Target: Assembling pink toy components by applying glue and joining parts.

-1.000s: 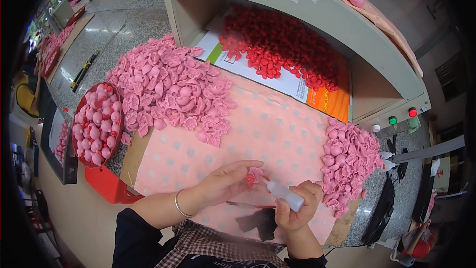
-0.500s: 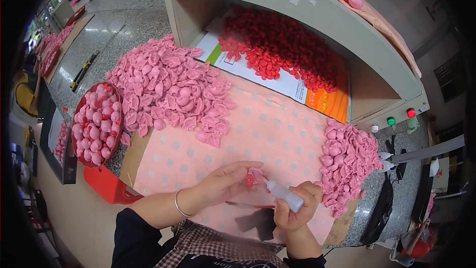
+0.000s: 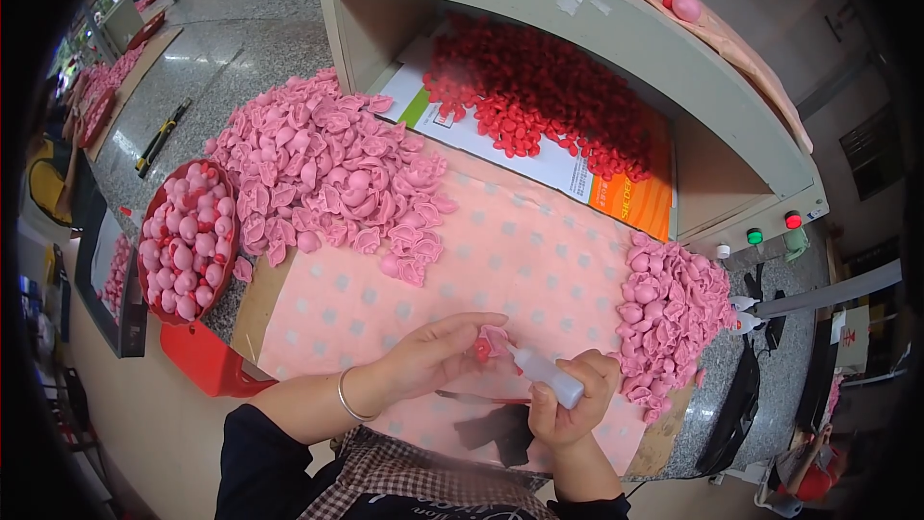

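Observation:
Over the front of the cloth, my left hand (image 3: 423,356) pinches a small pink moulded shell piece (image 3: 496,337) with a red part (image 3: 482,350) at its lower side. My right hand (image 3: 582,403) is wrapped round a small translucent squeeze bottle (image 3: 554,383). The bottle is tilted, its narrow tip pointing up and left at the pink piece; whether it touches cannot be told. A large heap of pink shell pieces (image 3: 327,169) lies beyond my left hand. Another pink heap (image 3: 669,313) lies to the right of my right hand.
A grey-green cabinet (image 3: 587,5) stands at the back, with red flower-shaped pieces (image 3: 539,96) inside on printed card. A red basket (image 3: 229,279) of pink and red pieces is at left, near a utility knife (image 3: 164,139). Spotted pink cloth (image 3: 481,241) covers the work area.
Both hands keep the same grip on the pink piece and the bottle. The view has shifted very slightly; nothing else visibly differs.

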